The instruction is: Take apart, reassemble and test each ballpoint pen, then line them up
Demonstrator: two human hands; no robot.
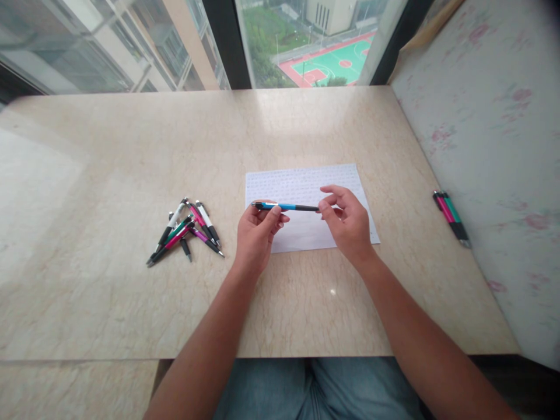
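Holding the blue pen [286,206] level above the sheet [301,184], left hand [256,233] closed round its coloured end, right hand [347,224] pinching the dark tip (fingertips only). A firm left grip and a light, straight right pinch look wise; spare pens [186,230] lie well left.

- It looked like a room in a high-rise home, used as a window-side writing spot: a sheet of paper [301,181] covered in handwriting lay on a polished, marble-patterned counter [131,146].
- Beyond the sheet, the counter ran straight up to a tall window [306,41] with dark frames.
- Through that glass, far below, showed a green and red sports court [336,64] and, further left, a neighbouring tower block [131,41].
- Right of the sheet rose a wall [494,116] in faded floral wallpaper, a domestic finish.
- Left of the sheet lay a loose heap of pens [186,230]; right of it, two more pens [450,216] lay by the wall.
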